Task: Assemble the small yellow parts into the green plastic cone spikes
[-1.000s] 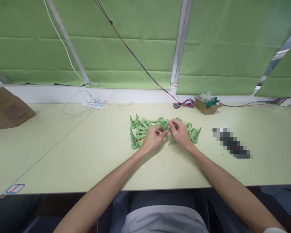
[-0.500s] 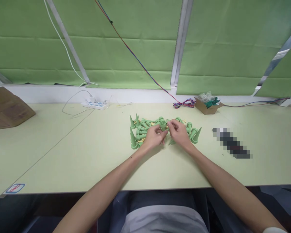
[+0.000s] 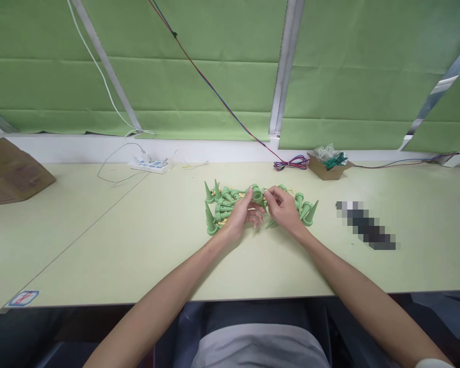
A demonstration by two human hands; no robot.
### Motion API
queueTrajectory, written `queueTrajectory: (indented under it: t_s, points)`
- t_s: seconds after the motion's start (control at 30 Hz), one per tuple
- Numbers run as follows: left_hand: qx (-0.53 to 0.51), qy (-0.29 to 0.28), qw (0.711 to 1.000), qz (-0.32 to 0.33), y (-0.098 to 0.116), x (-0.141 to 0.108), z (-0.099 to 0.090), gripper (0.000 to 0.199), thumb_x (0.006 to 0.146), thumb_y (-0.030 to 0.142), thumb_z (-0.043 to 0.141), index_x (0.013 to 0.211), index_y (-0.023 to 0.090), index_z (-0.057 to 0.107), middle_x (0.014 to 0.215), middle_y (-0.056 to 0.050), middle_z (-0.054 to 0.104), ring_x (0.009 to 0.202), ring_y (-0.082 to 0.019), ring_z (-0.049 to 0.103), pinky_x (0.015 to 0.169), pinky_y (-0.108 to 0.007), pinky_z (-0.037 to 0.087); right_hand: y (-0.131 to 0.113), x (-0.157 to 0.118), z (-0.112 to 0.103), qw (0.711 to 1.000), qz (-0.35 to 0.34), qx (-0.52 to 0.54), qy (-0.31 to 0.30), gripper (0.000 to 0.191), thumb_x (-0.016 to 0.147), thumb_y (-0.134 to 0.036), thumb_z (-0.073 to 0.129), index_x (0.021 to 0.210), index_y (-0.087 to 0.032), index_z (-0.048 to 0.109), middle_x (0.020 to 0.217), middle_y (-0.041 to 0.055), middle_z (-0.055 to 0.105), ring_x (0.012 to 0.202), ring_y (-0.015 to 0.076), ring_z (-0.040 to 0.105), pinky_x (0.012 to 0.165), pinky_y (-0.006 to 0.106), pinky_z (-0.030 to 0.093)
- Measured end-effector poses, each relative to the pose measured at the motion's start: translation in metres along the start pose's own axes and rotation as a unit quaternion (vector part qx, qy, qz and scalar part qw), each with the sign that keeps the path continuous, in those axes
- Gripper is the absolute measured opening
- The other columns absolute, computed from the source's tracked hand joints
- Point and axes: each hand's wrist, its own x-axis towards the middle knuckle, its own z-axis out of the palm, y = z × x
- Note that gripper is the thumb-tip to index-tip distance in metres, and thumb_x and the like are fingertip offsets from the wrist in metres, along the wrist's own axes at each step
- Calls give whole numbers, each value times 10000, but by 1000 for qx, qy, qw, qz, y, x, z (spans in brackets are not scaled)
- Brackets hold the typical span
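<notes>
Piece (image 3: pixel 257 197) in green, held left-handed

Forearms (image 3: pixel 166 286) run off the bottom edge. Left hand (image 3: pixel 238 217) grasps the piece between thumb and fingers, lower end hidden; right hand (image 3: pixel 285 210) touches its right rim, grip impossible to tell. Beyond, hands partly cover heaped green cones (image 3: pixel 210 220).

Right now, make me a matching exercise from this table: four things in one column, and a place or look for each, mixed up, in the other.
Things
1. hollow green piece
2. power strip
3. small cardboard box
4. bundled cable

Places and looks
A. red and blue, lying just left of another listed thing
B. open, with clear plastic and something dark green in its top
C. between the left hand and the right hand
D. white and blue, near the wall, farthest left of the four

Right pairs: 1-C, 2-D, 3-B, 4-A
</notes>
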Motion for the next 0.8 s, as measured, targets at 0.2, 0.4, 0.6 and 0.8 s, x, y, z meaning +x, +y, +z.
queueTrajectory:
  t_s: [0.2, 0.4, 0.6, 0.8]
  points:
    - [-16, 25, 999, -25, -3, 3, -1, 440, 872, 617, 498, 849, 178, 492, 656, -39, 605, 463, -132, 568, 397, -231, 387, 0, -2, 1, 999, -26, -28, -20, 284, 943, -399, 498, 740, -201, 518, 607, -28, 462, 534, 114, 397, 525, 270, 312]
    - [-10, 17, 1000, -10, -7, 3, -3, 408, 843, 581, 570, 846, 176, 523, 656, -34, 603, 468, -127, 562, 411, -231, 390, -2, -2, 2, 999, -30, -29, -29, 272, 944, -382, 495, 738, -206, 510, 618, -26, 465, 540, 118, 394, 524, 272, 311]
    - [-22, 37, 999, -20, -5, 3, -2, 414, 836, 583, 564, 813, 173, 519, 643, -41, 599, 465, -131, 555, 404, -234, 381, -5, -2, 2, 999, -29, -29, -32, 272, 943, -381, 497, 733, -207, 502, 614, -29, 459, 536, 118, 389, 523, 272, 309]
    - [-22, 30, 999, -20, -5, 3, -2, 313, 860, 489, 537, 831, 178, 517, 667, -38, 597, 473, -130, 550, 425, -242, 395, -2, -3, 1, 998, -29, -39, -35, 260, 941, -385, 500, 752, -208, 521, 617, -28, 487, 525, 118, 399, 518, 272, 310]
